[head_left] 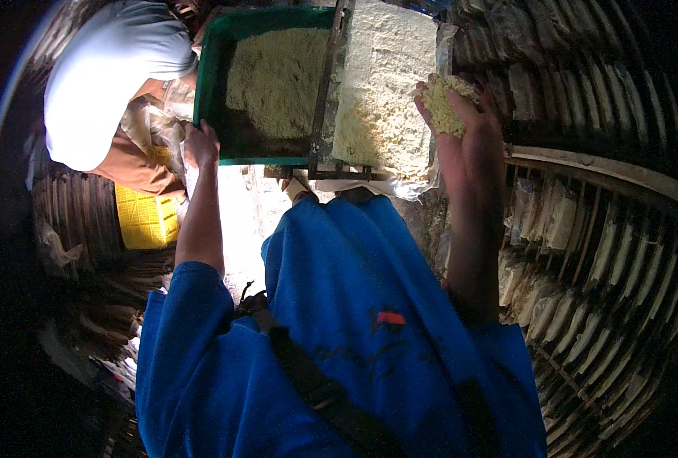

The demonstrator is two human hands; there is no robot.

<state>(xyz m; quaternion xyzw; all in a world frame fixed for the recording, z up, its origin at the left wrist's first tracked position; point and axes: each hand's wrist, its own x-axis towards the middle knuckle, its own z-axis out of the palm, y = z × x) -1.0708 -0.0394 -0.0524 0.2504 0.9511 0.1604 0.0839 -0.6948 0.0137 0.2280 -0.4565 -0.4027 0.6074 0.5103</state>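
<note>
My left hand (201, 143) grips the near left corner of a green tray (264, 161). A bed of pale yellow crumbly material (278, 80) fills much of that tray. My right hand (469, 122) is raised at the right, cupped around a heap of yellow crumbs (444, 107). Beside it lies a rectangular tray lined with clear plastic (431, 172), spread with a thick layer of the same pale crumbs (385, 84). That layer looks smooth at the far end and lumpier near the hand.
Another person in a white shirt (117, 76) bends over at the left, next to a yellow plastic crate (144, 217). Racks of stacked, plastic-edged slabs (595, 298) line the right side, with a pale wooden rail (598, 169) across them. More stacks (79, 221) stand at the left.
</note>
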